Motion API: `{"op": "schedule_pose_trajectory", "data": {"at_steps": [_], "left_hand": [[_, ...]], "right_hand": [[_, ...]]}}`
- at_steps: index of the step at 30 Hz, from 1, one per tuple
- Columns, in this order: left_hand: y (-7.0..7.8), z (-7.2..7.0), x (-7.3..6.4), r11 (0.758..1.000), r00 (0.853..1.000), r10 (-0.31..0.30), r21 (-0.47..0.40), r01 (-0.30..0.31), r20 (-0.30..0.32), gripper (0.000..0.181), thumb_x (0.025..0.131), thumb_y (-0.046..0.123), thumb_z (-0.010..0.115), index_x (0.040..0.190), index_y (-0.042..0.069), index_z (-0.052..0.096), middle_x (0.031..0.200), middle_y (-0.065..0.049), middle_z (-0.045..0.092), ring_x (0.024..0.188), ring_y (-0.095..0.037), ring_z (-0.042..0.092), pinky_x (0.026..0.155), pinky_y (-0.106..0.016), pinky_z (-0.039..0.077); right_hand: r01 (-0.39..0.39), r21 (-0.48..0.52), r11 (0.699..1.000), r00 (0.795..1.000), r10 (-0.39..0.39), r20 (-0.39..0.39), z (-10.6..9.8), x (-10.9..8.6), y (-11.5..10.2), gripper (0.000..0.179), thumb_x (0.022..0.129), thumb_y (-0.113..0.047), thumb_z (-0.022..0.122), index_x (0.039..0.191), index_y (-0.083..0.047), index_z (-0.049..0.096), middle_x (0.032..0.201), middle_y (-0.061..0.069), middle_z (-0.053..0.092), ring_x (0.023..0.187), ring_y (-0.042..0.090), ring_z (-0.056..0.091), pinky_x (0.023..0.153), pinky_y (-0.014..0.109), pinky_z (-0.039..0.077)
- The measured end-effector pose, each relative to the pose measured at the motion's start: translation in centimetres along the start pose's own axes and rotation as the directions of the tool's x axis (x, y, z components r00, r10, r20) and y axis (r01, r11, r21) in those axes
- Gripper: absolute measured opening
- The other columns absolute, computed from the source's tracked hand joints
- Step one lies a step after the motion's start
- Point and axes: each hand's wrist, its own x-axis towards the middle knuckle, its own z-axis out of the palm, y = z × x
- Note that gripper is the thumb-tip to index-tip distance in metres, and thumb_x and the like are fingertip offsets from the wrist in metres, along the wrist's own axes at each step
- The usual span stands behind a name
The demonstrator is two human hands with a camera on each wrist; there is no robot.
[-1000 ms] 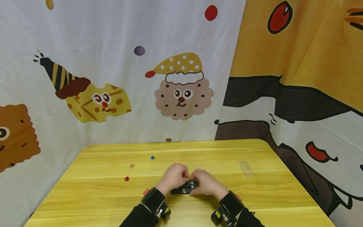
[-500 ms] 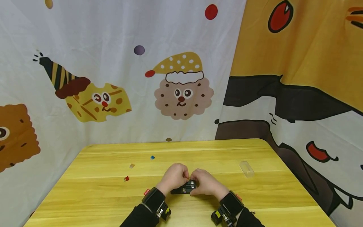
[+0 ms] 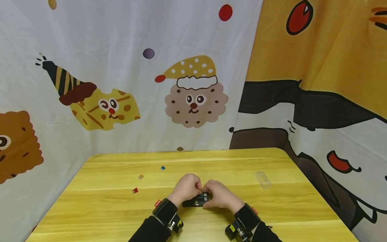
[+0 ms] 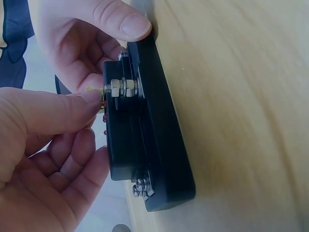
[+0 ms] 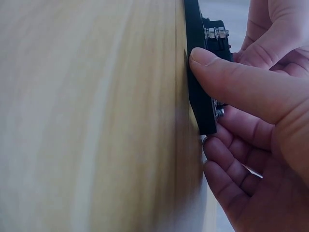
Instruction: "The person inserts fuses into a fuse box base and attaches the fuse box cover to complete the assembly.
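A black fuse block (image 3: 197, 201) with metal bolts and nuts lies on the table, between both hands. My left hand (image 3: 185, 187) pinches a small yellow blade fuse (image 4: 94, 89) between thumb and finger at the block's top face; most of the fuse is covered, so its seating is hidden. My right hand (image 3: 222, 195) grips the block's right end. In the right wrist view, its thumb (image 5: 205, 58) presses on the black base and the other fingers curl behind. Small red dots show along the block's top edge in the left wrist view.
Left of the hands lie a red blade fuse (image 3: 134, 190), a beige one (image 3: 140, 176) and a blue one (image 3: 162, 168). A clear plastic cover (image 3: 263, 180) lies to the right. The wooden table (image 3: 99, 208) ends at a printed curtain (image 3: 121, 141) behind.
My left wrist has shifted very slightly to the right. Both hands keep their places at the fuse block, and the yellow bit shows less in the head view.
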Motion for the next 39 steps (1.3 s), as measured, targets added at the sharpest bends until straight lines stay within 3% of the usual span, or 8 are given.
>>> {"op": "schedule_pose_trajectory", "data": {"at_steps": [39], "left_hand": [[0.13,-0.17,0.05,0.998,0.998,-0.053,-0.026,0.054,0.019,0.028,0.069,0.001,0.085,0.058,0.017,0.065,0.062,0.014,0.057,0.06,-0.004,0.05,0.06,-0.023,0.044]], "right_hand": [[-0.012,0.01,1.0,1.0,0.012,0.012,-0.08,0.03,-0.15,0.045,0.066,-0.023,0.093,0.095,-0.009,0.063,0.092,-0.003,0.054,0.082,0.012,0.048,0.076,0.032,0.045]]}}
